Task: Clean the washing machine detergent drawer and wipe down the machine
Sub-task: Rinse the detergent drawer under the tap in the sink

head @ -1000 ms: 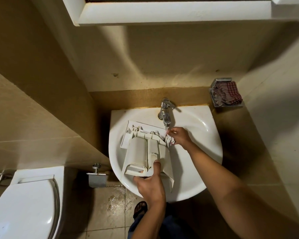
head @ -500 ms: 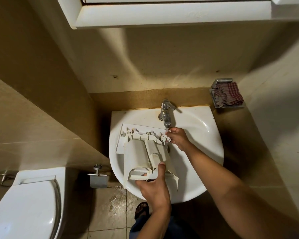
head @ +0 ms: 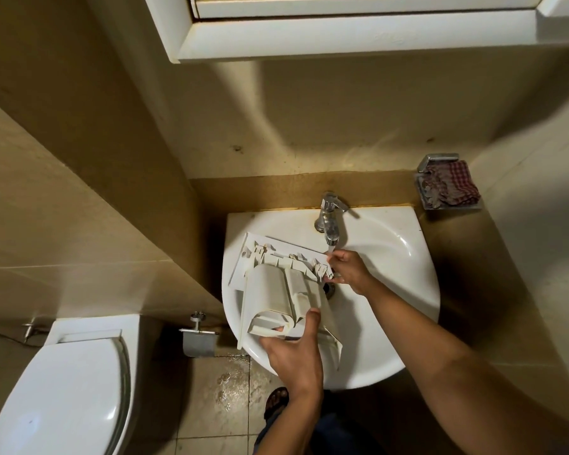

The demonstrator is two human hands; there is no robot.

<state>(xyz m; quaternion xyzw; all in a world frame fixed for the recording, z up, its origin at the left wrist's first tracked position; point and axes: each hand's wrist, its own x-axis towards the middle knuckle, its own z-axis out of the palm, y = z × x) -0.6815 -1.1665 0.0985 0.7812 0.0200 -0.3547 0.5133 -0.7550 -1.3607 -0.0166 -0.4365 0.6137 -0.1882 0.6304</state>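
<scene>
The white detergent drawer (head: 278, 290) lies upside down across the white sink (head: 404, 270), its front panel toward the back left. My left hand (head: 294, 354) grips the drawer's near end, thumb on top and fingers underneath. My right hand (head: 349, 270) pinches the drawer's far right corner, directly under the chrome tap (head: 330, 221). A thin stream of water runs from the tap onto that corner and my fingers.
A checked cloth (head: 450, 187) sits in a metal soap dish on the right wall. A white toilet (head: 63, 389) stands at lower left, with a toilet paper holder (head: 197, 339) beside the sink. A white cabinet (head: 342, 24) hangs overhead. The floor tiles below are wet.
The drawer has been turned slightly and lifted at its near end, and its far right corner has stayed under the tap. Both hands kept their hold.
</scene>
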